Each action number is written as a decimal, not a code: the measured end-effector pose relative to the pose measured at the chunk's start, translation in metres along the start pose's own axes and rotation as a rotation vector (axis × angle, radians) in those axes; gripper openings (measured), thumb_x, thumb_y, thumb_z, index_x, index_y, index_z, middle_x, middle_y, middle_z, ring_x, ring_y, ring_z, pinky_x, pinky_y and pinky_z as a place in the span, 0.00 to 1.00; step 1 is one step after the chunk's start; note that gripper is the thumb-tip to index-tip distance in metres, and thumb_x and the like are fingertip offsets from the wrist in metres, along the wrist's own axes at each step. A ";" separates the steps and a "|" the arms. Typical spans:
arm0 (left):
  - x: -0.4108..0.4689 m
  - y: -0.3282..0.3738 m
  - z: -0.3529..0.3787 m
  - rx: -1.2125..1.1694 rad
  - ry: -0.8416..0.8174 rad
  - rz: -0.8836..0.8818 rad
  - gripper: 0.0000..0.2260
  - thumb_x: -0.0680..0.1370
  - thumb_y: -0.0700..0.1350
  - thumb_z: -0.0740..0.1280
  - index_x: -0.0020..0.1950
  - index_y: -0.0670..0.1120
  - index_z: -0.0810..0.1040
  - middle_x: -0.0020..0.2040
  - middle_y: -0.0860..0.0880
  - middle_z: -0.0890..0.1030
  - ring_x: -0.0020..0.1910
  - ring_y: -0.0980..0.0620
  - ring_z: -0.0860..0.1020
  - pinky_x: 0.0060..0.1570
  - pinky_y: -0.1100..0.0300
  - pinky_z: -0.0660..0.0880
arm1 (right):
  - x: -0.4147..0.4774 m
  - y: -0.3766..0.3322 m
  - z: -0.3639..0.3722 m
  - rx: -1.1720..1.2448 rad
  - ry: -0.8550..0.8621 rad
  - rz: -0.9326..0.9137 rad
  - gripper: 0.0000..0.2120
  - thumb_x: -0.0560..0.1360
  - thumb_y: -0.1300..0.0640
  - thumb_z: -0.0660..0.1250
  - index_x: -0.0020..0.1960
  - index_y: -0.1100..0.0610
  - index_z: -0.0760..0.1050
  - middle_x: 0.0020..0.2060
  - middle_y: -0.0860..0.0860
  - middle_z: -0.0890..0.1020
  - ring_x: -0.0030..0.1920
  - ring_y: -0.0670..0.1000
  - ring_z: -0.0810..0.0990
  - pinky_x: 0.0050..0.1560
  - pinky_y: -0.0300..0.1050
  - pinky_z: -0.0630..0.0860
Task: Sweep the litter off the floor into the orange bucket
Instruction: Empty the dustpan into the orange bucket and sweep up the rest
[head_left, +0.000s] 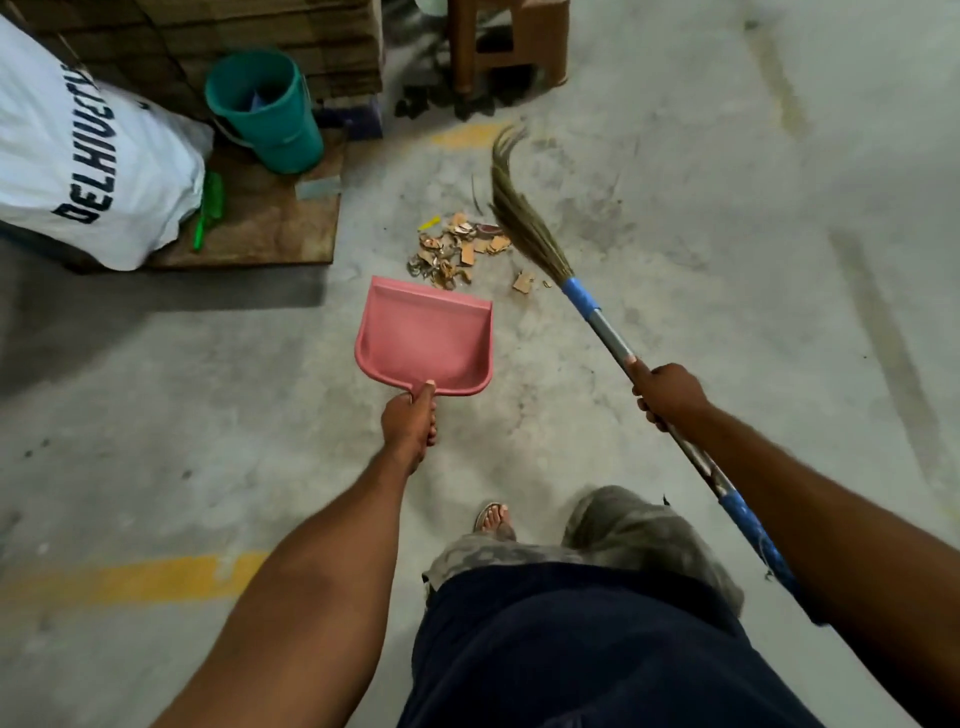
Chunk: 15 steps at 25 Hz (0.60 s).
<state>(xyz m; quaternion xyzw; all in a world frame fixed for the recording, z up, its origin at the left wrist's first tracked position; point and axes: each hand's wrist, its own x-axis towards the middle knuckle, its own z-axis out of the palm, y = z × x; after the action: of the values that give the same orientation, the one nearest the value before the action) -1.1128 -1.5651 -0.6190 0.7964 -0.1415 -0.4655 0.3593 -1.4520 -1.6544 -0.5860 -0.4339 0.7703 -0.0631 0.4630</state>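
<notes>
A small pile of litter (457, 247), mostly brown card scraps, lies on the concrete floor ahead of me. My left hand (409, 421) grips the handle of a pink dustpan (423, 340), whose open edge sits just short of the pile. My right hand (667, 392) holds the metal shaft of a grass broom (524, 218); its bristles hang just right of and behind the litter. No orange bucket is in view.
A green bucket (270, 111) stands on a brown board (260, 218) at the back left, beside a big white sack (78, 156). A brown stool (509, 41) with dark debris below it stands behind. My sandalled foot (493, 519) is below the dustpan.
</notes>
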 end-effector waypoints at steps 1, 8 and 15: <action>0.011 0.006 0.007 0.009 0.013 -0.013 0.16 0.81 0.52 0.70 0.39 0.43 0.77 0.28 0.46 0.73 0.22 0.51 0.69 0.20 0.65 0.66 | 0.024 -0.011 0.000 -0.031 -0.031 0.003 0.29 0.81 0.38 0.63 0.49 0.66 0.80 0.33 0.56 0.81 0.27 0.55 0.76 0.28 0.43 0.72; 0.084 0.014 0.051 -0.081 0.228 -0.213 0.17 0.81 0.52 0.69 0.38 0.43 0.77 0.27 0.46 0.73 0.23 0.51 0.69 0.22 0.64 0.66 | 0.182 -0.099 0.036 -0.473 -0.283 -0.081 0.20 0.77 0.43 0.66 0.45 0.61 0.78 0.35 0.56 0.83 0.29 0.56 0.81 0.31 0.44 0.76; 0.143 0.021 0.089 -0.107 0.271 -0.341 0.17 0.82 0.53 0.67 0.39 0.43 0.76 0.26 0.50 0.73 0.22 0.54 0.69 0.23 0.61 0.67 | 0.282 -0.149 0.096 -0.499 -0.371 0.122 0.13 0.78 0.53 0.69 0.49 0.64 0.79 0.33 0.57 0.80 0.29 0.53 0.77 0.32 0.42 0.74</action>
<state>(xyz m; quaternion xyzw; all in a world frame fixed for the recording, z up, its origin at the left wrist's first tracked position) -1.1099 -1.6991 -0.7233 0.8438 0.0697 -0.4152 0.3329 -1.3417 -1.9221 -0.7516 -0.4913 0.6891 0.2358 0.4777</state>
